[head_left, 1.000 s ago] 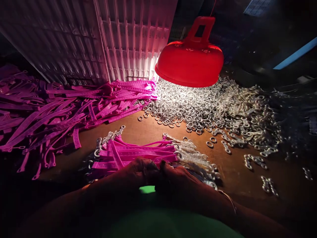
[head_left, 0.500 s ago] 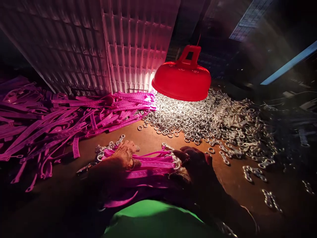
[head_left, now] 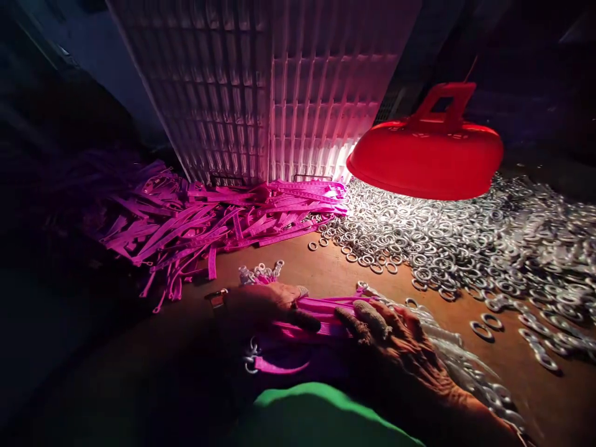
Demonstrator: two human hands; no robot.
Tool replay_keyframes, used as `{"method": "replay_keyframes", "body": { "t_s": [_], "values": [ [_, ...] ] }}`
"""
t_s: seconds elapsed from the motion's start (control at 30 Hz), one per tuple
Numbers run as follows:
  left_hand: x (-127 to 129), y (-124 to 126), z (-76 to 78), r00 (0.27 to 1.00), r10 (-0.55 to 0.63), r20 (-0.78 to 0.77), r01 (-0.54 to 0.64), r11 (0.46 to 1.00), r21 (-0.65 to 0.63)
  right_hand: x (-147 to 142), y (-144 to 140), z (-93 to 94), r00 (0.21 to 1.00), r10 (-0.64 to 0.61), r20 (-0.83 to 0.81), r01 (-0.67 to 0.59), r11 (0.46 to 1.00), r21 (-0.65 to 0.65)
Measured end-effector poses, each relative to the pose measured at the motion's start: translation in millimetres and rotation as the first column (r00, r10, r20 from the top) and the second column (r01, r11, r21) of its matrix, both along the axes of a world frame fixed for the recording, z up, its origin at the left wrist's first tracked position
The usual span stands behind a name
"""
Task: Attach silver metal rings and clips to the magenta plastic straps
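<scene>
Pink strap bundle (head_left: 307,316) at the table's (head_left: 298,276) near edge is pressed under both hands. Left hand (head_left: 261,305) is laid flat, fingers extended; right hand (head_left: 395,341) is spread open, nothing gripped.

The brown table (head_left: 326,273) carried several heaps. At the back left lay a wide pile of loose pink straps (head_left: 209,217), and just beside it, under the lamp, spread a big heap of metal rings (head_left: 442,236), thinning into single rings toward the right edge. Near the front lay a bundle of pink straps (head_left: 321,313) with metal links at their ends.
</scene>
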State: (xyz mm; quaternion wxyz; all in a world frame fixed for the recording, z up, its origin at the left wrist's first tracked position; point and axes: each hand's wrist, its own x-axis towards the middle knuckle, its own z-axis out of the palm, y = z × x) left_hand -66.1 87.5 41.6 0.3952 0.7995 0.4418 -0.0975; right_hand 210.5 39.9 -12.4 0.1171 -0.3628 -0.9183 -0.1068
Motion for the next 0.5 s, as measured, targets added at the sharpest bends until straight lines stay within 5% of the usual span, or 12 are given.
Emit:
{"method": "replay_keyframes", "body": {
  "t_s": [0.2,0.37,0.5],
  "values": [
    [10.6,-30.4,-19.4,0.992,-0.065,-0.104,0.092,0.954,0.285,-3.5,9.5,3.7,0.999,-0.03,0.024,0.03,0.999,-0.021],
    [7.3,-12.9,-51.9,0.978,-0.136,-0.157,0.18,0.93,0.319,-19.7,-13.2,7.6,0.997,-0.056,-0.059,0.058,0.998,0.029],
    [5.0,-4.3,-65.5,0.978,-0.135,-0.158,0.181,0.927,0.329,-27.4,-36.6,3.5,0.994,0.104,-0.044,-0.105,0.994,-0.023]
  ]
}}
